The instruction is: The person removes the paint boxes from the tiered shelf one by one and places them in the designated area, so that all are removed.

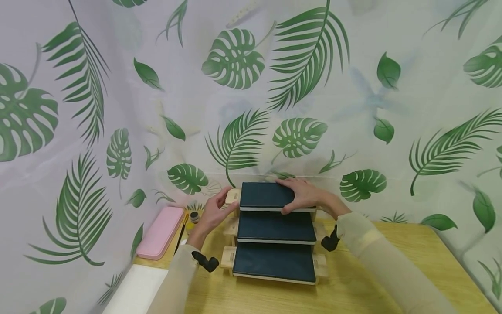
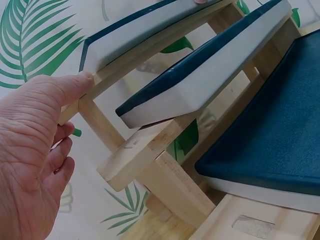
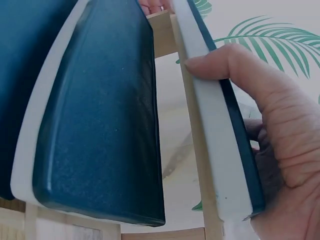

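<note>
Fingers (image 3: 230, 65) around dark-blue, white-edged pad (image 1: 259, 195)

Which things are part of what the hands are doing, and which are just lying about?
Part of the job, it seems:
- wooden rack, pinched by the left hand
- top dark blue pad, held by the right hand
- two lower pads

Probably just lying about:
- pink case
- thin dark stick, perhaps a brush
- small pot

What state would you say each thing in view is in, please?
Wooden stand: upright.
Top blue slab: on the stand, gripped.
Middle blue slab: on the stand, untouched.
Bottom blue slab: on the stand, untouched.
Left hand: holding the stand's top end.
Right hand: gripping the top slab.
Pink case: closed, lying flat.
Brush: lying down.
Small jar: upright, lid unclear.
</note>
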Demonstrator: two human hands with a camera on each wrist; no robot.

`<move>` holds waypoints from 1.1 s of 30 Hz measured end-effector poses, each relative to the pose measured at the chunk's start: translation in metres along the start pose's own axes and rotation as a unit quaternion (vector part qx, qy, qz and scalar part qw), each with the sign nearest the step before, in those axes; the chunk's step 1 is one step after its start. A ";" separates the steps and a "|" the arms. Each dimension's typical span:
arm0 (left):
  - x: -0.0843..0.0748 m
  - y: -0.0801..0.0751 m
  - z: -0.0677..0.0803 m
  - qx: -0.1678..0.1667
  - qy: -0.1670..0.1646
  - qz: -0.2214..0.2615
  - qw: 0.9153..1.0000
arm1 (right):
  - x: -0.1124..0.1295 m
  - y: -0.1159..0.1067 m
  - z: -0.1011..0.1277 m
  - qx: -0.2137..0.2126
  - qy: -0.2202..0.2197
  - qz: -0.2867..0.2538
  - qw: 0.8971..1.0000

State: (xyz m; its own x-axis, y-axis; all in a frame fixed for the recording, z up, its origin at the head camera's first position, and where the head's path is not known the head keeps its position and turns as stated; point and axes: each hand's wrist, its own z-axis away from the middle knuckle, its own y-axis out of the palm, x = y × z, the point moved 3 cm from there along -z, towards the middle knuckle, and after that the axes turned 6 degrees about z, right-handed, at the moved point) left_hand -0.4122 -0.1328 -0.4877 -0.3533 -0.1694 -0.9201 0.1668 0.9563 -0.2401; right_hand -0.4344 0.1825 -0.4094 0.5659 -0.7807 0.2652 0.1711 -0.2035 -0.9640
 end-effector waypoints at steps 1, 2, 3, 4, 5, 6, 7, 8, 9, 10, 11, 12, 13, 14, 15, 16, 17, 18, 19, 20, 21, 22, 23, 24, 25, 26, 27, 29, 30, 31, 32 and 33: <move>0.000 0.000 0.000 -0.001 0.002 0.002 1.000 | -0.001 0.000 0.000 -0.001 0.000 -0.010 1.000; 0.000 0.001 0.000 -0.001 0.002 0.003 1.000 | -0.001 -0.001 0.001 -0.003 0.000 -0.020 1.000; 0.000 0.001 0.000 -0.001 0.002 0.005 1.000 | -0.001 -0.002 0.002 -0.005 0.001 -0.030 1.000; 0.000 0.002 0.000 -0.001 0.001 0.007 1.000 | -0.002 -0.002 0.003 -0.009 0.000 -0.037 0.999; 0.001 0.002 0.000 -0.001 0.001 0.007 1.000 | -0.002 -0.003 0.004 -0.010 0.000 -0.046 0.999; 0.001 0.003 0.000 -0.003 -0.001 0.008 1.000 | -0.001 -0.003 0.006 -0.011 -0.001 -0.053 0.999; 0.002 0.003 0.000 -0.004 -0.002 0.008 1.000 | -0.001 -0.003 0.007 -0.013 -0.002 -0.056 0.998; 0.002 0.003 0.000 -0.005 -0.003 0.008 1.000 | -0.001 -0.004 0.009 -0.015 0.000 -0.059 0.998; 0.001 0.004 0.000 -0.006 -0.004 0.008 1.000 | -0.001 -0.006 0.011 -0.018 0.002 -0.061 0.998; 0.001 0.004 0.000 -0.008 -0.003 0.007 1.000 | -0.001 -0.007 0.013 -0.022 0.001 -0.066 0.998; 0.001 0.004 0.000 -0.009 -0.003 0.007 1.000 | -0.001 -0.008 0.015 -0.027 0.001 -0.068 0.997; 0.000 0.004 0.000 -0.010 -0.005 0.008 1.000 | -0.002 -0.010 0.017 -0.033 0.000 -0.069 0.997; 0.000 0.004 0.000 -0.010 -0.006 0.009 1.000 | -0.002 -0.012 0.019 -0.039 -0.001 -0.069 0.997; 0.000 0.004 -0.001 -0.009 -0.008 0.011 1.000 | -0.002 -0.015 0.022 -0.045 -0.001 -0.066 0.997; 0.000 0.005 -0.001 -0.008 -0.009 0.013 1.000 | -0.002 -0.018 0.025 -0.051 -0.004 -0.064 0.997; 0.000 0.005 -0.001 -0.007 -0.010 0.016 1.000 | -0.002 -0.021 0.027 -0.058 -0.008 -0.060 0.996; 0.000 0.005 -0.001 -0.007 -0.011 0.019 1.000 | -0.002 -0.023 0.029 -0.064 -0.013 -0.056 0.996; -0.001 0.006 -0.001 -0.007 -0.012 0.022 1.000 | -0.001 -0.026 0.032 -0.068 -0.015 -0.056 0.996; -0.001 0.006 -0.001 -0.008 -0.012 0.023 1.000 | -0.001 -0.029 0.034 -0.072 -0.016 -0.055 0.996; -0.002 0.007 -0.001 -0.009 -0.013 0.024 1.000 | -0.001 -0.032 0.037 -0.075 -0.015 -0.054 0.996; -0.002 0.007 -0.001 -0.010 -0.013 0.024 1.000 | 0.000 -0.034 0.040 -0.079 -0.015 -0.054 0.995; -0.002 0.007 -0.001 -0.012 -0.014 0.023 1.000 | 0.000 -0.037 0.044 -0.083 -0.011 -0.053 0.995; -0.002 0.007 -0.001 -0.014 -0.014 0.022 1.000 | 0.001 -0.040 0.047 -0.086 -0.008 -0.054 0.995; -0.002 0.007 -0.001 -0.015 -0.013 0.019 1.000 | 0.001 -0.042 0.051 -0.090 -0.003 -0.048 0.995; -0.001 0.007 0.000 -0.016 -0.012 0.018 1.000 | 0.001 -0.045 0.054 -0.095 0.003 -0.041 0.995; -0.001 0.006 0.000 -0.015 -0.012 0.017 1.000 | 0.000 -0.046 0.058 -0.099 0.007 -0.033 0.995; -0.001 0.006 0.000 -0.015 -0.012 0.018 1.000 | 0.000 -0.048 0.061 -0.104 0.011 -0.024 0.994; -0.002 0.005 0.002 -0.010 -0.014 0.024 1.000 | -0.002 -0.050 0.067 -0.109 0.020 -0.008 0.994; -0.004 0.004 0.002 -0.006 -0.015 0.026 1.000 | -0.003 -0.051 0.070 -0.111 0.024 0.000 0.993; -0.006 0.004 0.003 -0.002 -0.017 0.030 0.999 | -0.005 -0.052 0.072 -0.114 0.027 0.005 0.993; -0.011 0.003 0.005 0.003 -0.019 0.031 0.999 | -0.006 -0.053 0.075 -0.117 0.028 0.010 0.993; -0.015 0.002 0.006 0.007 -0.020 0.032 0.999 | -0.007 -0.054 0.077 -0.120 0.028 0.013 0.992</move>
State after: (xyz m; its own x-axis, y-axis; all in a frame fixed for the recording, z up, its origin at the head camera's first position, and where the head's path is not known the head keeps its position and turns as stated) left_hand -0.4008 -0.1298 -0.4761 -0.3048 -0.1185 -0.9450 0.2008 0.9619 -0.1854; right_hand -0.3853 0.2441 -0.3581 0.5215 -0.8171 0.2457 -0.0427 -0.3126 -0.9489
